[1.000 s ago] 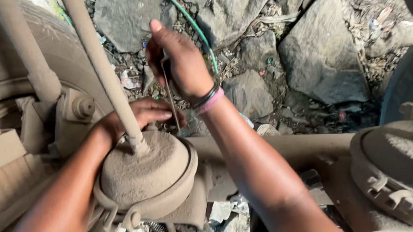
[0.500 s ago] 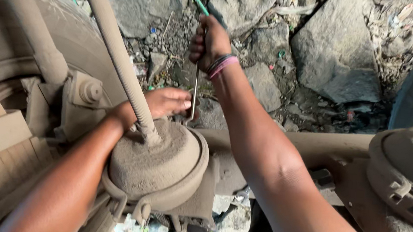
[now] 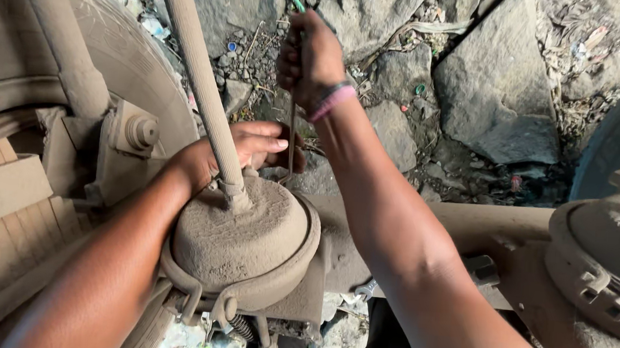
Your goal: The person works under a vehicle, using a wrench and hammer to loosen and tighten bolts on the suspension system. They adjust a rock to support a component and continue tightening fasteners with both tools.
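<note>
Counting two bare hands at work: left hand resting just behind the dusty round chamber, right hand above it, gripping one thin metal tool. Showing two round chambers, the second far right of the first. Rising from the first chamber, one rod. Lying left of it, one tyre. Circling the right wrist, two bands.

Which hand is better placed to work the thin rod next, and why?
Probably the right hand: it is fisted around the top of the thin rod. The left hand lies lower, on the dusty round chamber, fingers only beside the rod.
</note>
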